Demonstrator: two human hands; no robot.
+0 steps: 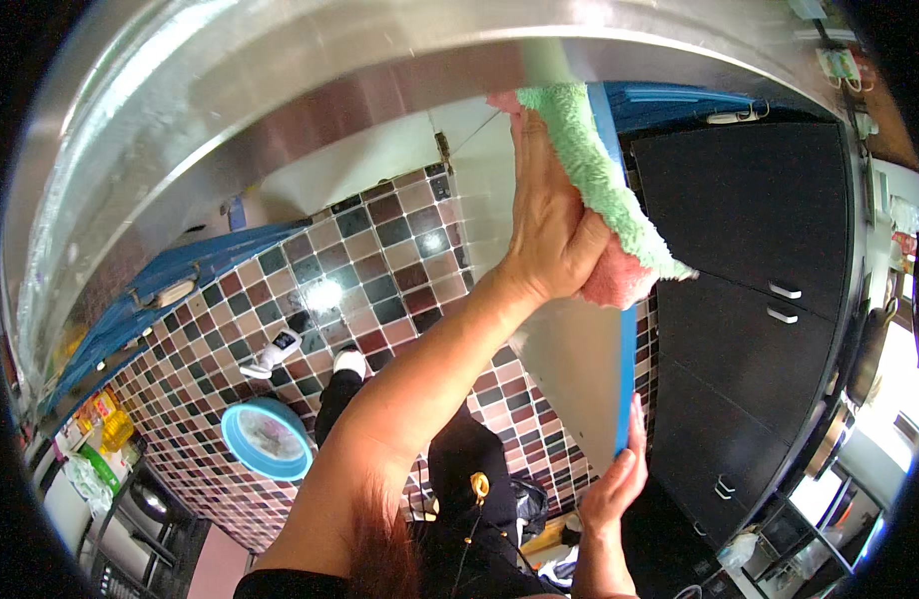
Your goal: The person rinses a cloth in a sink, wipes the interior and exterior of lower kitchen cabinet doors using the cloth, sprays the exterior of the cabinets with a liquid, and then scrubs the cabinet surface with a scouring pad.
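Near the top centre, my left hand (553, 213) grips a fluffy cloth (605, 176), green on one side and pink on the other. The cloth lies against the upper edge of an open cabinet door (571, 367) with a pale inner face and a blue edge. Lower down, my right hand (618, 483) rests on the same door's blue edge, its fingers extended along it; whether it grips the door is unclear. Above the cloth runs a shiny metal surface (339, 90), which reflects the green of the cloth.
A light blue basin (267, 439) with cloudy contents stands on the checkered tile floor, beside a whitish device (272, 353). Another blue door (197, 269) stands open at left. Black cabinets (736, 217) line the right side. A black bag (532, 509) lies low at centre.
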